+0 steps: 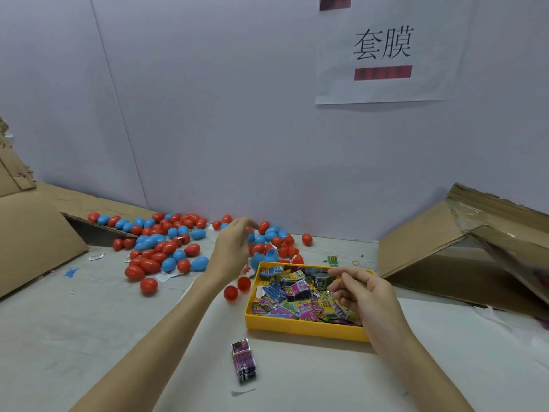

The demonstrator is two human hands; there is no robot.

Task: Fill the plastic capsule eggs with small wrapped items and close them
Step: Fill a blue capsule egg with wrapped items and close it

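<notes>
A heap of shut red and blue capsule eggs (pixel 160 248) lies on the table against the back wall. My left hand (pixel 234 245) hovers over the right part of the heap, fingers loosely curved, with nothing plainly held. An open blue egg (pixel 264 257) sits just behind the yellow tray (pixel 297 328), which holds several small colourful wrapped packets (pixel 292 301). My right hand (pixel 362 292) hangs over the tray's right side with curled fingers; its thumb tip is close to the packets, and no packet shows between the fingers. Two red egg pieces (pixel 237 288) lie left of the tray.
A purple wrapped pack (pixel 244 364) lies in front of the tray. Cardboard boxes lie on their sides at the left (pixel 35 239) and right (pixel 463 251). A green packet (pixel 332 260) and paper scraps are scattered behind the tray. A paper sign (pixel 383 49) hangs on the wall.
</notes>
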